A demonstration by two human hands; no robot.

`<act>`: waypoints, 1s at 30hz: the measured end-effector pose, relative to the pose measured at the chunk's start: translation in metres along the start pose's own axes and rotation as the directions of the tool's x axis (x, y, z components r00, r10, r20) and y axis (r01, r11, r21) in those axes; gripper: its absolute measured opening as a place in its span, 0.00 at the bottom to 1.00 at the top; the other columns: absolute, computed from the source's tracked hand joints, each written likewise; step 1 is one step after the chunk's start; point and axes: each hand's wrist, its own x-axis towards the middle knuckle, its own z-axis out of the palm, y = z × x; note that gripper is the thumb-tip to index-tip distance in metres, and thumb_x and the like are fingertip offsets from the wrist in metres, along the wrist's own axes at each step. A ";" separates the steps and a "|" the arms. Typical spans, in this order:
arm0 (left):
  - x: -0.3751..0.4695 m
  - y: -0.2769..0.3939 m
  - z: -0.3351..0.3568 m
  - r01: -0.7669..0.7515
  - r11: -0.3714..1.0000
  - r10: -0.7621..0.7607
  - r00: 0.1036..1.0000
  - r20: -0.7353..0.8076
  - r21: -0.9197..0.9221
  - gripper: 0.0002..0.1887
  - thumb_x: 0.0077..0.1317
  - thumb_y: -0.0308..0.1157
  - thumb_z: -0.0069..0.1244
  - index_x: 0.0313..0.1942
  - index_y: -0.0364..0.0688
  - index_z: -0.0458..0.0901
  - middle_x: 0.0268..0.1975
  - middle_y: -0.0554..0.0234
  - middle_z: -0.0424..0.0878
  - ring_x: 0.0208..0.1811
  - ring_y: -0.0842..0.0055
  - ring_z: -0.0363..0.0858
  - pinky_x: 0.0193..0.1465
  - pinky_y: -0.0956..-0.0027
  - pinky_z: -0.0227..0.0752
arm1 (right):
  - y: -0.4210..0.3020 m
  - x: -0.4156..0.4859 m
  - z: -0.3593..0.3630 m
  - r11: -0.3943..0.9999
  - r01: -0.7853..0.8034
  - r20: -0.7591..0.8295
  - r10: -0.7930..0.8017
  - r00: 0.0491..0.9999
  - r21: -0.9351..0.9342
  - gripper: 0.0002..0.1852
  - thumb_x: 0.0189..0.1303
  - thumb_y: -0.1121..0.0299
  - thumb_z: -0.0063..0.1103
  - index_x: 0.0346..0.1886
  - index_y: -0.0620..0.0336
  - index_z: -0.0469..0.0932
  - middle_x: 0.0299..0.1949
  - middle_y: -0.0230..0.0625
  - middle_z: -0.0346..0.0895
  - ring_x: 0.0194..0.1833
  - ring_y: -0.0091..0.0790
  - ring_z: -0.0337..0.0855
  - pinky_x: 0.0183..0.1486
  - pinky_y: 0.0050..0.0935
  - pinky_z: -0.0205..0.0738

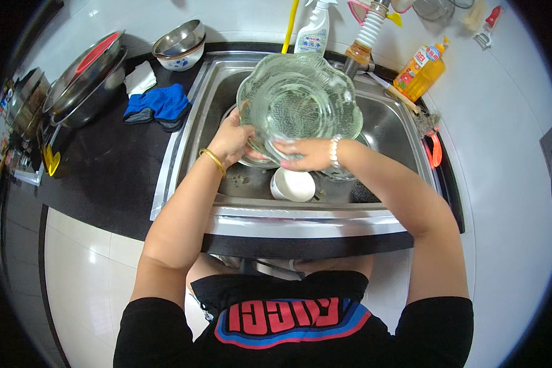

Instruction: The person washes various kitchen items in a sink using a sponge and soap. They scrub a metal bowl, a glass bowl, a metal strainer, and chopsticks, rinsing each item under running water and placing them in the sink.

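Above the stainless steel sink (253, 202), a scalloped glass bowl (299, 99) is tilted with its inside showing. My left hand (234, 140) grips its lower left edge, the fingertips partly hidden by the glass. Against the bowl's lower rim lies my right hand (306, 153), its fingers flat and slightly blurred; whether it also holds a cloth cannot be told. A small white bowl (294, 185) rests in the sink just below my hands. Other round dishes are partly hidden beneath the glass bowl. A dark scouring pad (362, 193) sits near my right forearm.
Nested bowls (180, 48) and large metal basins (85, 87) stand on the left counter, near blue gloves (158, 105) and a white cloth (140, 79). Behind the sink are a spray bottle (313, 30) and the tap's flexible hose (370, 30). A dish soap bottle (421, 69) stands at the right.
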 end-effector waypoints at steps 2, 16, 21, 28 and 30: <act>0.002 -0.001 0.003 -0.016 1.000 0.016 1.000 -0.008 0.005 0.34 0.51 0.16 0.33 0.60 0.51 0.50 0.49 0.52 0.67 0.39 0.62 0.76 0.24 0.59 0.79 | -0.010 -0.032 -0.008 0.946 -0.121 0.084 0.153 0.985 -0.301 0.35 0.54 0.48 0.47 0.63 0.52 0.52 0.61 0.43 0.54 0.62 0.40 0.55 0.61 0.47 0.44; 0.058 -0.039 0.113 0.280 0.954 -0.263 0.954 0.143 -0.110 0.22 0.58 0.18 0.33 0.54 0.29 0.53 0.49 0.37 0.65 0.43 0.46 0.72 0.36 0.60 0.79 | 0.059 -0.157 0.002 0.740 -0.486 -0.616 0.123 0.778 -0.465 0.10 0.39 0.76 0.57 0.29 0.52 0.78 0.28 0.32 0.76 0.38 0.34 0.73 0.43 0.34 0.62; 0.064 -0.085 0.126 0.413 0.890 -0.422 0.907 -0.002 -0.193 0.19 0.57 0.18 0.32 0.50 0.21 0.55 0.48 0.32 0.64 0.39 0.39 0.72 0.34 0.61 0.79 | 0.074 -0.156 0.009 0.678 -0.601 -0.392 0.461 0.796 -0.424 0.13 0.42 0.81 0.54 0.32 0.53 0.79 0.33 0.40 0.77 0.42 0.38 0.75 0.49 0.35 0.64; 0.067 -0.118 0.131 0.467 0.872 -0.455 0.884 -0.109 0.146 0.21 0.56 0.29 0.42 0.51 0.36 0.63 0.50 0.48 0.62 0.51 0.55 0.62 0.53 0.48 0.59 | 0.071 -0.173 0.004 0.748 -0.622 -0.341 0.536 0.772 -0.233 0.17 0.42 0.82 0.50 0.37 0.54 0.79 0.39 0.44 0.76 0.43 0.42 0.75 0.50 0.34 0.67; 0.090 -0.153 0.103 0.405 0.890 -0.415 0.910 0.002 0.209 0.21 0.57 0.31 0.41 0.52 0.36 0.62 0.50 0.49 0.63 0.48 0.57 0.64 0.54 0.50 0.60 | 0.070 -0.177 0.000 0.738 -0.650 -0.372 0.561 0.740 -0.182 0.16 0.42 0.82 0.50 0.36 0.54 0.79 0.38 0.45 0.75 0.43 0.43 0.75 0.49 0.35 0.67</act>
